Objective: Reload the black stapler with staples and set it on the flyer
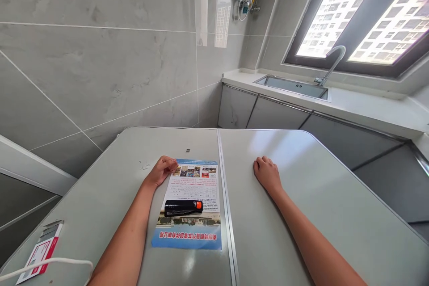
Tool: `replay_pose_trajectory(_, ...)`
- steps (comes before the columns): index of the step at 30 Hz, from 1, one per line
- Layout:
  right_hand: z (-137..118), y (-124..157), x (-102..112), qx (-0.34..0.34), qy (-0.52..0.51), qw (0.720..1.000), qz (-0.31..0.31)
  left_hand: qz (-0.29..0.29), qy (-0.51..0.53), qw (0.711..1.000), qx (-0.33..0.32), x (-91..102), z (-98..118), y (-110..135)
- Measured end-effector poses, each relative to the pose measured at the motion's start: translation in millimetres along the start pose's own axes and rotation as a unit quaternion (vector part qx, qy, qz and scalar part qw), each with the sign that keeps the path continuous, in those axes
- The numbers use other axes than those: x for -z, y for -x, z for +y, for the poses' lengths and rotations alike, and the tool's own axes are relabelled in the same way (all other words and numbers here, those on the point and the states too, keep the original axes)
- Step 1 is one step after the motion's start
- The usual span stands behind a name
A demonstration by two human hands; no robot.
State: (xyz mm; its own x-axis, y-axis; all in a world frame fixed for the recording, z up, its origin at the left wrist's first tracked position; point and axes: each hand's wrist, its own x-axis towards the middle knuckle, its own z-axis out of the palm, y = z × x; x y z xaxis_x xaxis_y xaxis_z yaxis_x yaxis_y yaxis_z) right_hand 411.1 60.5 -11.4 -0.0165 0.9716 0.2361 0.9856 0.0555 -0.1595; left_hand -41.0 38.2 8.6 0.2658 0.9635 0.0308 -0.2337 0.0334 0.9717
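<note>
A printed flyer (191, 196) lies flat on a grey folding table (301, 196), left of the table's centre seam. A black stapler (182, 208) with an orange end rests across the flyer's lower half. My left hand (162, 170) sits at the flyer's top left corner, fingers curled with the tips on the paper edge. My right hand (267, 174) rests on the bare table to the right of the seam, fingers curled under, nothing visible in it.
A red and white card (40, 252) and a white cable (50, 264) lie at the table's near left corner. Behind the table stand a tiled wall, a counter with a sink (291, 86) and tap (333, 60), and a window.
</note>
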Motion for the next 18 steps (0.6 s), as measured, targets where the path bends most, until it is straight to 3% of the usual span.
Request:
replay_pose_trajectory(5,-6.0,10.7,5.0,-0.014,0.005,1.000,-0.010,-0.004,0.012,1.000,-0.009,-0.6,2.0,0.0)
replay_pose_trajectory(11,-5.4,72.3,29.5,0.028,-0.026,0.998,-0.046,0.016,0.036,0.999,-0.004,3.2,-0.4,-0.5)
replay_pose_trajectory(14,12.1,103.7,48.8,0.051,-0.076,0.991,-0.095,0.028,0.042,0.999,0.001,1.3,1.9,-0.6)
replay_pose_trajectory(18,46.5,131.5,84.2,0.024,-0.062,0.982,-0.179,0.055,0.045,0.997,0.010,-2.1,7.3,0.3)
